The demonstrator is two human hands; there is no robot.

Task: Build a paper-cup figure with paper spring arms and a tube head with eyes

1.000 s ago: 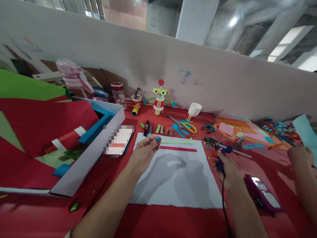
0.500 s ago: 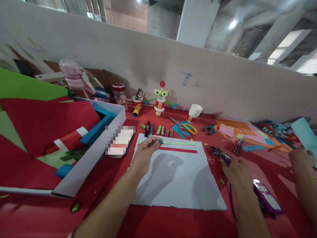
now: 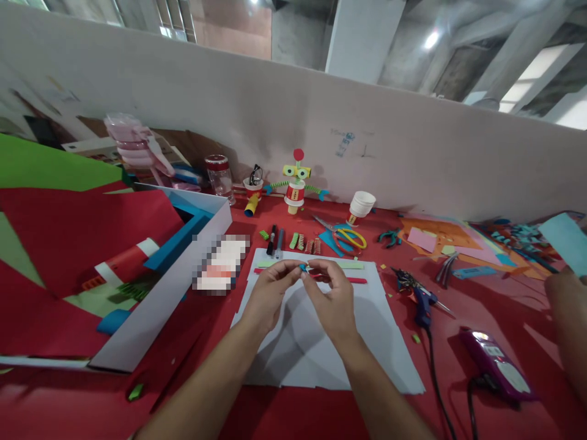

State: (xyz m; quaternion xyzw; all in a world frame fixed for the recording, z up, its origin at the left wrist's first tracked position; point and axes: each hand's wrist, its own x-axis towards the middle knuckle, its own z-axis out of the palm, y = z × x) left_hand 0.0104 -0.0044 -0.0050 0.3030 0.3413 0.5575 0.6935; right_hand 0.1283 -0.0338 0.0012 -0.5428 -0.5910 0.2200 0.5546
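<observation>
Fingers [image 3: 288,266] of both hands meet in the head view, closed narrowly on a small blue piece [image 3: 302,267] above the far part of a white sheet [image 3: 389,351]. The left hand [image 3: 266,299] pinches from the left with thumb and forefinger, and the right hand [image 3: 334,299] meets it from the right in a similar pinch; the piece is mostly hidden, so its shape cannot be told. Beneath and beyond the hands, a light green strip [image 3: 353,265] and a red strip [image 3: 358,280] lie across the sheet, partly covered.

The sheet lies on a red bench [image 3: 215,403]. Just past its far edge are a black marker [image 3: 272,239] and small folded paper springs [image 3: 294,241]. Scissors [image 3: 332,230] rest on blue paper [image 3: 338,244]. Farther back, near a white partition [image 3: 413,146], stands a paper-cup figure [image 3: 294,193] with a yellow head and green folded arms; to its right are stacked white cups [image 3: 362,203].

At the left, a white box [image 3: 158,305] holds coloured paper. Right of the sheet lies a dark blue corded tool [image 3: 423,308], near a purple device [image 3: 498,366]. Another person's hand [image 3: 564,305] shows at the right edge, just below light blue paper [image 3: 566,241].
</observation>
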